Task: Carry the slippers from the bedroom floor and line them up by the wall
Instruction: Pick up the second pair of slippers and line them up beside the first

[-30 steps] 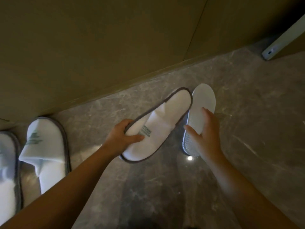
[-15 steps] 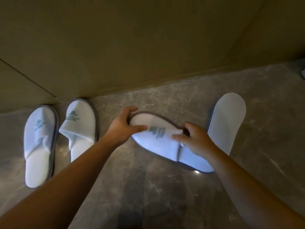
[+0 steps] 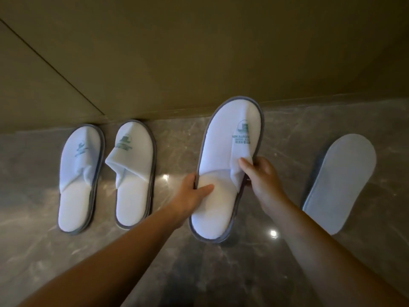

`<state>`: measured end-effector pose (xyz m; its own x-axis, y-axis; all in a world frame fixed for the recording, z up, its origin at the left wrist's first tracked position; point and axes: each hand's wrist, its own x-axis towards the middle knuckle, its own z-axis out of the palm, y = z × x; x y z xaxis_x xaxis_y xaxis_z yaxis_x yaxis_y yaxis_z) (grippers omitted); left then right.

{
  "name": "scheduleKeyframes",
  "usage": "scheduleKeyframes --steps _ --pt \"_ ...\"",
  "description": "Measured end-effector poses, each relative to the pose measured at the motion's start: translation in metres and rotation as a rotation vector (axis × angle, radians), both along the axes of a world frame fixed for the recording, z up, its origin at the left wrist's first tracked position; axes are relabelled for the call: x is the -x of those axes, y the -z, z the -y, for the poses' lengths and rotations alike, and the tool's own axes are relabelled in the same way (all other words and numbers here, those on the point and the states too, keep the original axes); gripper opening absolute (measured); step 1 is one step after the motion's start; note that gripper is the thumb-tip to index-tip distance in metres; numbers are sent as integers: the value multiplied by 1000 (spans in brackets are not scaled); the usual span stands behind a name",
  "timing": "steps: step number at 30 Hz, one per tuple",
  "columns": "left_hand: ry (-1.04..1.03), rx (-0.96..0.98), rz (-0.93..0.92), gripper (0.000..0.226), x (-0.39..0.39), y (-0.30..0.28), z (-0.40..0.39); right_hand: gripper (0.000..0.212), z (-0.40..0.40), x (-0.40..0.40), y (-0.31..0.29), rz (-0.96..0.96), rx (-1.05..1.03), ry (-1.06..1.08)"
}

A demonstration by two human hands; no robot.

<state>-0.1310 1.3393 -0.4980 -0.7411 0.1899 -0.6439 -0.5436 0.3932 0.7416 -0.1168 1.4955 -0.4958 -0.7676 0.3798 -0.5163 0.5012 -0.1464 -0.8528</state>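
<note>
Both hands hold one white slipper with grey trim and a green logo, toe pointing at the wall. My left hand grips its left edge with the thumb on the insole. My right hand pinches the edge of its upper on the right side. Two matching slippers lie side by side to the left, toes against the wall. A fourth slipper lies sole-up on the floor to the right.
The olive-brown wall runs across the top, with a panel seam at the left. The floor is glossy grey marble with small light reflections.
The held slipper has been turned from lying crosswise to pointing at the wall. The view has shifted so that both slippers at the left show in full.
</note>
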Motion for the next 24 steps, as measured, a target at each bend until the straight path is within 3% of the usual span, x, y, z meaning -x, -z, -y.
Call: scheduleKeyframes --steps 4,8,12,15,19,24 --pt "-89 116 4 24 2 21 19 49 0 -10 27 65 -261 -86" --pt "-230 174 7 26 0 46 26 59 -1 -26 56 96 -634 -356" --pt "-295 234 -21 51 -3 59 23 72 1 -26 78 196 -893 -619" --pt "-164 379 -84 81 -9 62 25 80 8 -31 91 307 -1000 -734" --pt "137 499 -141 109 -25 67 27 85 11 -35 99 321 -1027 -723" --pt "485 561 -212 117 -46 79 32 84 9 -36 100 322 -996 -740"
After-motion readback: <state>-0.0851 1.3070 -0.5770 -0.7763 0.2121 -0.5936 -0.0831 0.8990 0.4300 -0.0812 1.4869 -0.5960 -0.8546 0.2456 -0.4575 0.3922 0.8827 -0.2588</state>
